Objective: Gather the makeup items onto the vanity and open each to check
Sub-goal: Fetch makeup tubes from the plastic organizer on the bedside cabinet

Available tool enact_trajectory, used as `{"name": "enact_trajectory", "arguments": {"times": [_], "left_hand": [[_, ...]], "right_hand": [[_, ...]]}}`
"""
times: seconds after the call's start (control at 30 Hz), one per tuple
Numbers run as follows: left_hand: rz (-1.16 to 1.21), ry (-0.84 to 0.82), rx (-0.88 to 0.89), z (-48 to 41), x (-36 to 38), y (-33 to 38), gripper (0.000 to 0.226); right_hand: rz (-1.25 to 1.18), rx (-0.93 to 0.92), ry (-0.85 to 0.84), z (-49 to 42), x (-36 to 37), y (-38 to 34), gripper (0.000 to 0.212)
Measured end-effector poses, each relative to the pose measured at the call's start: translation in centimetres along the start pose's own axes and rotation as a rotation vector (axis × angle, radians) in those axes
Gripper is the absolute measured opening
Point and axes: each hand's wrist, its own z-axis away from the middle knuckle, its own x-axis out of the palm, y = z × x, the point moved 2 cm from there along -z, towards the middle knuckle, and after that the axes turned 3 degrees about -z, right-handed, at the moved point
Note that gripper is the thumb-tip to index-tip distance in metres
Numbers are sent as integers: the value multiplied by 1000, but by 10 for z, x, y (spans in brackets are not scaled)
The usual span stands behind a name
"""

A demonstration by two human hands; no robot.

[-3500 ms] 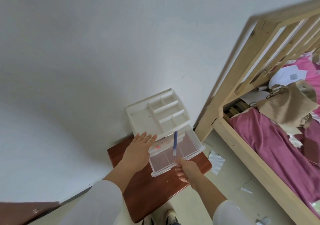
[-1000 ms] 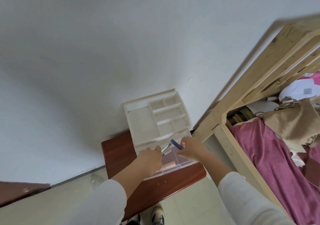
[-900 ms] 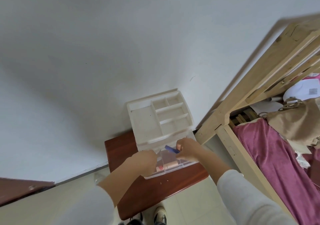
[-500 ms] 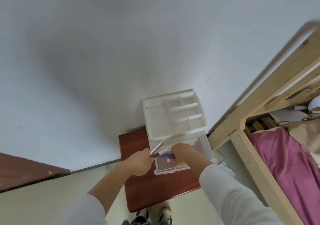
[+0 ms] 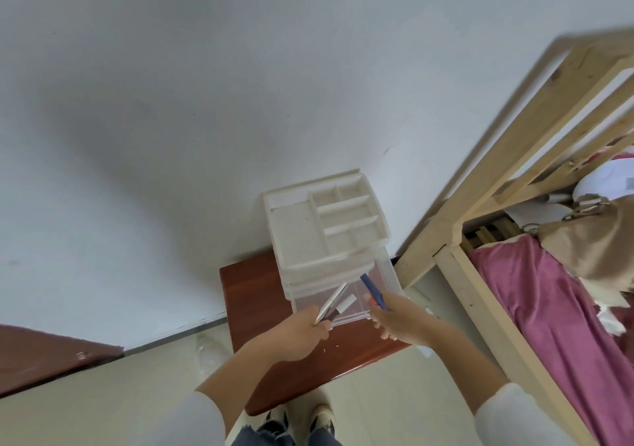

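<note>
Silver makeup stick (image 5: 331, 303), slim and metallic, is slanting over the front of the clear drawer (image 5: 389, 274). The drawer is standing pulled out of a white organizer (image 5: 295, 229) on the brown vanity (image 5: 250, 294) and is holding a small white piece (image 5: 345, 301). The left hand (image 5: 302, 332) is gripping the silver stick's lower end in curled fingers. The right hand (image 5: 394, 318) is pinching a dark blue stick (image 5: 372, 289) above the drawer's right side.
</note>
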Motion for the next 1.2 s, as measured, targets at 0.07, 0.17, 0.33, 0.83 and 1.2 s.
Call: {"name": "enact_trajectory", "arguments": {"times": [0.07,0.17,0.33,0.83,1.2], "left_hand": [[-83,23,17,-2,-1,3,26],[-112,88,52,-5,-7,4,22],[-217,297,87,-13,-21,5,19],[-129,279,161,-29,-17,26,18],[-264,-278,459,9,83,60,13]], "right_hand": [[-44,-29,84,3,2,2,50],[-139,-83,183,-1,-2,-5,40],[-336,-26,275,-28,-10,-18,10],[-580,-34,467,6,17,-3,61],[-1135,439,969,164,133,37,30]]}}
